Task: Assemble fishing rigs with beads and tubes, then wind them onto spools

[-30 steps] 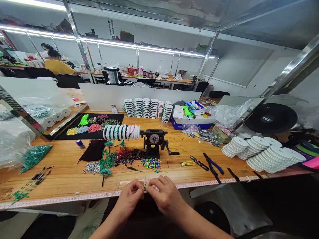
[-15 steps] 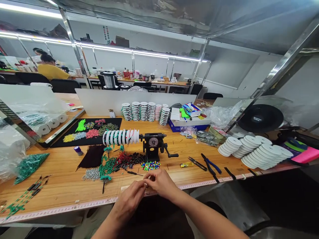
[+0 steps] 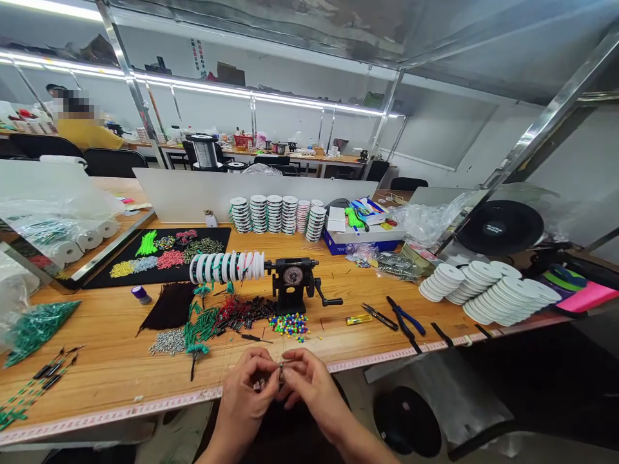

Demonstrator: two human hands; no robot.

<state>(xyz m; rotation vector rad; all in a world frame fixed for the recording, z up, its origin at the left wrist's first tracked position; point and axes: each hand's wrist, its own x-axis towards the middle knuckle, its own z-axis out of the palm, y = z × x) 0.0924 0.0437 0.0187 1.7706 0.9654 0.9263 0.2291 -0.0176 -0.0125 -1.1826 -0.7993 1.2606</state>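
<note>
The left hand and the right hand meet at the near edge of the yellow-brown, wood-grained table, thumb and forefinger of each clamped together on a tiny greenish piece, too small to make out. Held there, it looks unfinished. Slim green-and-black strung lines at the near left seem already assembled, and the white ring-shaped spools on the black metal hand-cranked winder carry green windings. Plenty of loose stock appears left: round, glossy multicoloured beads, slender green tubes and silver-grey pellets lie heaped nearer than the winder; flat, matte white discs lean in overlapping rows at right.
</note>
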